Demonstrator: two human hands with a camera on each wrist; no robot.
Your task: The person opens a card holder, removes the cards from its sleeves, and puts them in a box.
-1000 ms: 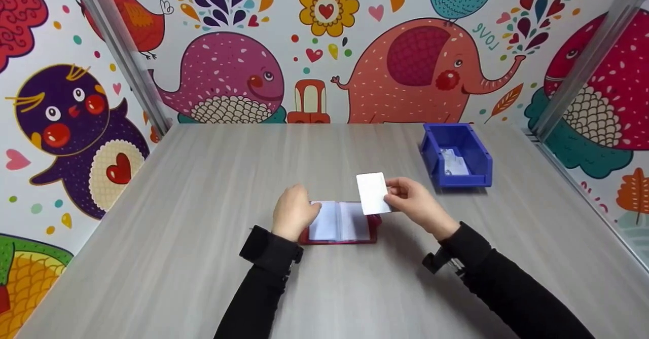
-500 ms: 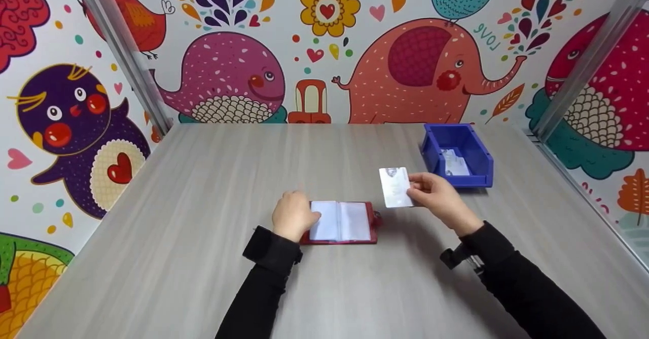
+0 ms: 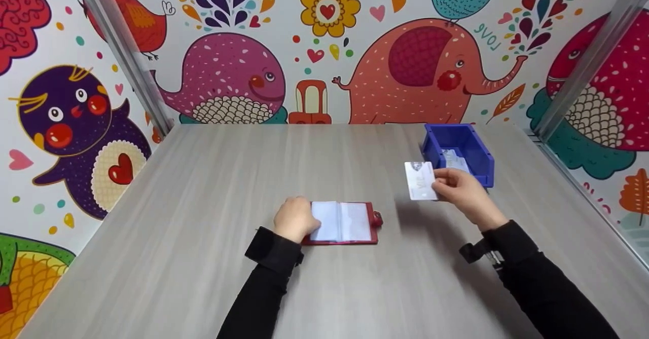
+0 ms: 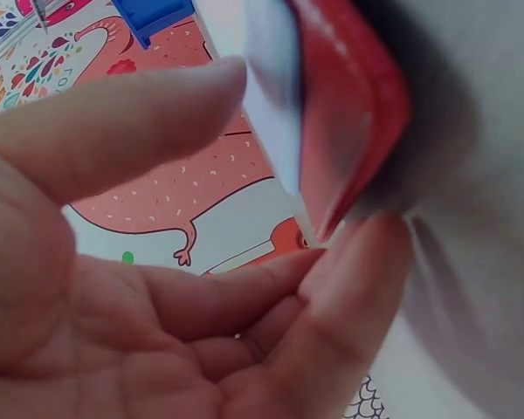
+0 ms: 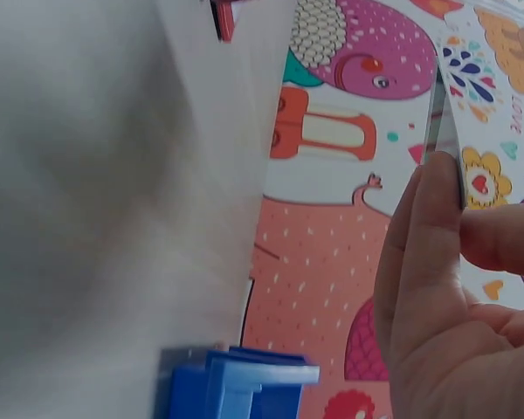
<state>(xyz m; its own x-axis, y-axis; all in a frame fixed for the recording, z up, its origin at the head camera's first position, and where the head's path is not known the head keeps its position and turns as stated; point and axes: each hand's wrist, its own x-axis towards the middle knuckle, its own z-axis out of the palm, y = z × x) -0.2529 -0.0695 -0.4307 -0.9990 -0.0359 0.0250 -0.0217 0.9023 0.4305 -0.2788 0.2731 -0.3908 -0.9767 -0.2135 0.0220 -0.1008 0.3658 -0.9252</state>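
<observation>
A red card holder point(image 3: 374, 235) lies spread on the table, showing whitish sleeves point(image 3: 354, 221) inside and a snap tab at its right side. My left hand point(image 3: 295, 219) holds its left edge. In the left wrist view the thumb point(image 4: 183, 109) is over the pale sleeves and the fingertips meet the corner of the red cover point(image 4: 345, 131). Raised above the table, to the right of the holder, is a white card point(image 3: 421, 181) with a grey emblem near its top. My right hand point(image 3: 469, 197) pinches this card by its right edge, between thumb and fingers.
Behind my right hand stands a blue bin point(image 3: 484, 174) with several whitish cards point(image 3: 455, 160) in it. Patterned walls point(image 3: 314, 50) border the wood-grain table point(image 3: 203, 187) at the back and sides.
The right hand has carried the card rightward and slightly up, away from the holder towards the blue bin. The card's emblem side has come into view. My left hand stays at the holder's left edge.
</observation>
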